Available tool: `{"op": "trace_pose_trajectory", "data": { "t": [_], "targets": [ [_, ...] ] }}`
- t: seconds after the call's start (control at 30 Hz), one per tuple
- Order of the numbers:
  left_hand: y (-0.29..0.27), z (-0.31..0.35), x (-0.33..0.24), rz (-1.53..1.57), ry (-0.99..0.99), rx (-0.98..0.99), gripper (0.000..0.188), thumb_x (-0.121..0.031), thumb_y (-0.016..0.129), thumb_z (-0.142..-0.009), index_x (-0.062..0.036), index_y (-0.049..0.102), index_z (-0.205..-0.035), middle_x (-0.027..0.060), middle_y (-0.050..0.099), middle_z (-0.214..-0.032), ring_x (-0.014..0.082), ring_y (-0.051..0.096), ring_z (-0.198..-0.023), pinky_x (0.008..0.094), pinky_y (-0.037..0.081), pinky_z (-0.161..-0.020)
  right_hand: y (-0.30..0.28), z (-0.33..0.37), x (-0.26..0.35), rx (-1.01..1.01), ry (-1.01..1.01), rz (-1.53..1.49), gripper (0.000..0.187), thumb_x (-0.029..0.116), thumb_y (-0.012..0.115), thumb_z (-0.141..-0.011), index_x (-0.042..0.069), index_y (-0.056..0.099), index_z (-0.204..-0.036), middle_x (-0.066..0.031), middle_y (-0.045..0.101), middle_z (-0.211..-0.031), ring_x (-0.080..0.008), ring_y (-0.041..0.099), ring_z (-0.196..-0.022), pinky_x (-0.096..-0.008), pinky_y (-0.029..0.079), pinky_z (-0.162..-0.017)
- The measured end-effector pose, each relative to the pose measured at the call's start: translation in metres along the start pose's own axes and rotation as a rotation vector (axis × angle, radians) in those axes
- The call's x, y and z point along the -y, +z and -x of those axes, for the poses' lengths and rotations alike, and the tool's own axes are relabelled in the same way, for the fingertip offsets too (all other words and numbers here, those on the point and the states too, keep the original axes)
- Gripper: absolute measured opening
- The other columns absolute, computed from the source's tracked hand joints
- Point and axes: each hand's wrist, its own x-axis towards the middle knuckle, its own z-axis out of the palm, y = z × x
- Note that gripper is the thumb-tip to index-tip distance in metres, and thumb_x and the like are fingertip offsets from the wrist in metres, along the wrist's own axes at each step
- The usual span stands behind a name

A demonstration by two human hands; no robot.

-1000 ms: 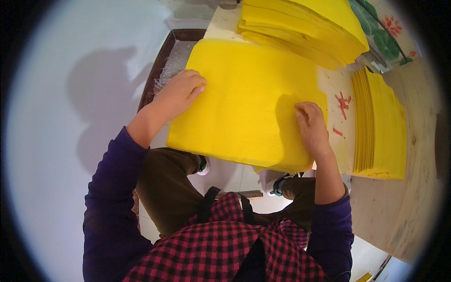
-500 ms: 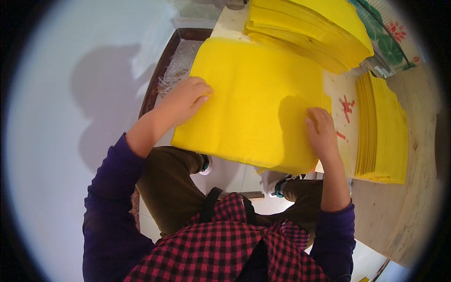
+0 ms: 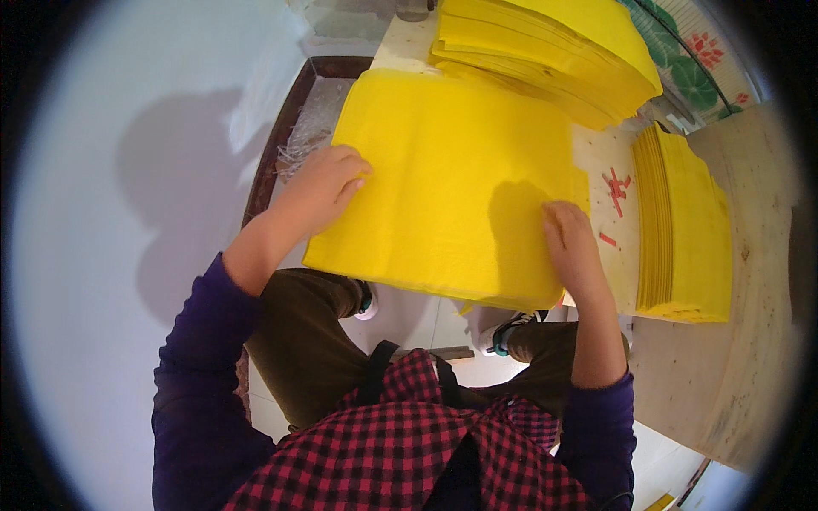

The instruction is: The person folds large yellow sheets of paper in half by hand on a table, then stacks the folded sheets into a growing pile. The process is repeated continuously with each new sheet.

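Observation:
A wide yellow fabric sheet (image 3: 443, 187) lies flat across the table in front of me, its near edge reaching over my lap side. My left hand (image 3: 328, 187) is at its left edge, fingers curled and closed on the fabric. On the right edge, my right hand (image 3: 569, 243) has its fingers bent down and pressed together on the sheet. The fingertips of both hands are partly hidden. A shadow falls on the cloth beside my right hand. Whether several layers lie under this top sheet I cannot tell.
Behind the sheet stands a thick stack of folded yellow fabric (image 3: 545, 51). Another yellow stack (image 3: 682, 230) is at the right, on the wooden tabletop (image 3: 707, 383). Small red strips (image 3: 617, 192) lie between. Left is a dark-framed box (image 3: 277, 162) with clear plastic scraps, near a pale wall (image 3: 111, 341).
The whole view has shifted slightly, so everything sits a little further left in the picture. Both hands keep their places at the sheet's edges.

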Motion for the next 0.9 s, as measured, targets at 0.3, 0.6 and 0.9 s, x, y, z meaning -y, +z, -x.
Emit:
{"op": "trace_pose_trajectory", "data": {
  "t": [0.3, 0.6, 0.9],
  "targets": [
    [0.004, 0.0, 0.0, 0.001, 0.0, -0.007, 0.018, -0.006, 0.058, -0.085, -0.0037, 0.062, -0.102, 0.0149, 0.06, -0.106, 0.0356, 0.054, -0.103, 0.0423, 0.044, -0.09, 0.011, -0.002, 0.002, -0.025, -0.005, 0.018, 0.025, 0.006, 0.055, -0.087, -0.001, 0.059, -0.111, -0.0203, 0.056, -0.12, -0.0371, 0.051, -0.114, -0.0405, 0.04, -0.101],
    [-0.016, 0.037, -0.002, 0.136, -0.055, 0.071, 0.035, -0.005, 0.066, -0.078, -0.0052, 0.061, -0.113, 0.0123, 0.057, -0.117, 0.032, 0.051, -0.113, 0.0401, 0.039, -0.099, -0.005, 0.032, 0.001, -0.078, 0.015, -0.069, 0.03, 0.001, 0.062, -0.081, 0.0, 0.061, -0.111, -0.0177, 0.058, -0.121, -0.0351, 0.051, -0.116, -0.0392, 0.041, -0.101],
    [-0.011, 0.058, 0.005, 0.191, -0.074, 0.025, 0.042, -0.005, 0.075, -0.07, -0.0059, 0.064, -0.11, 0.0101, 0.059, -0.119, 0.0308, 0.051, -0.115, 0.0403, 0.04, -0.1, -0.029, 0.07, -0.018, -0.226, 0.13, -0.141, 0.023, -0.001, 0.061, -0.084, 0.001, 0.064, -0.107, -0.0141, 0.061, -0.117, -0.0291, 0.055, -0.116, -0.0369, 0.04, -0.101]
  ]
}}
